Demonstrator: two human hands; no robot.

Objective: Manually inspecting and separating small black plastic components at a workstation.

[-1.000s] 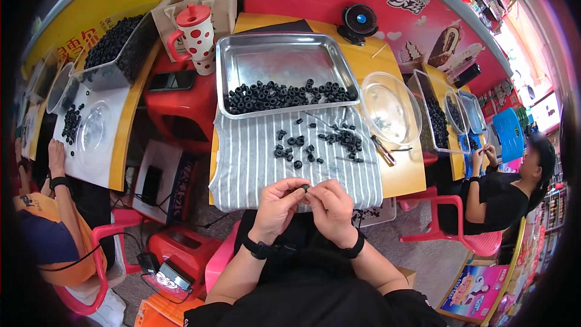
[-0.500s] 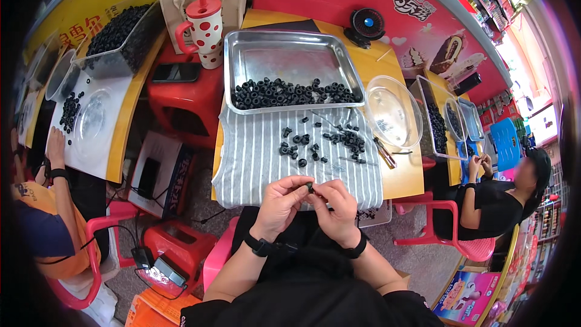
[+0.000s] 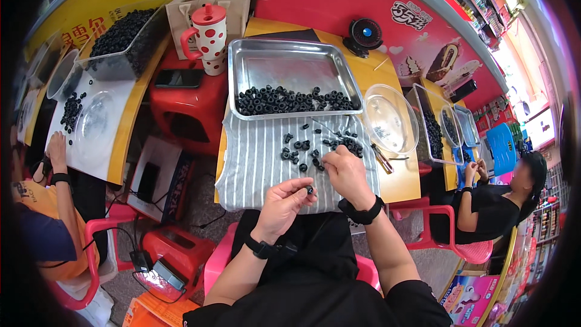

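Above the near edge of a grey striped cloth (image 3: pixel 251 163), my left hand (image 3: pixel 279 209) pinches a small black ring-shaped part (image 3: pixel 310 189) between thumb and index finger. My right hand (image 3: pixel 350 174) reaches forward over the cloth, its fingers curled down together beside loose black parts (image 3: pixel 302 168). Whatever its fingertips grip is hidden or too small to name. More black parts (image 3: pixel 348 140) lie in a heap just beyond that hand. Behind the cloth, a metal tray (image 3: pixel 284 63) holds many black ring-shaped parts (image 3: pixel 272 100) along its near side.
To the right are a round clear plastic dish (image 3: pixel 390 109) and a slim tool (image 3: pixel 382 158). A small black fan (image 3: pixel 364 35) stands at the back. A spotted cup (image 3: pixel 210 39) and a phone (image 3: pixel 178 78) rest on a red stool at left. Other people sit on both sides.
My right hand has parted from the left and moved forward to the loose parts on the cloth. The left hand keeps its small black part, now lower and nearly still.
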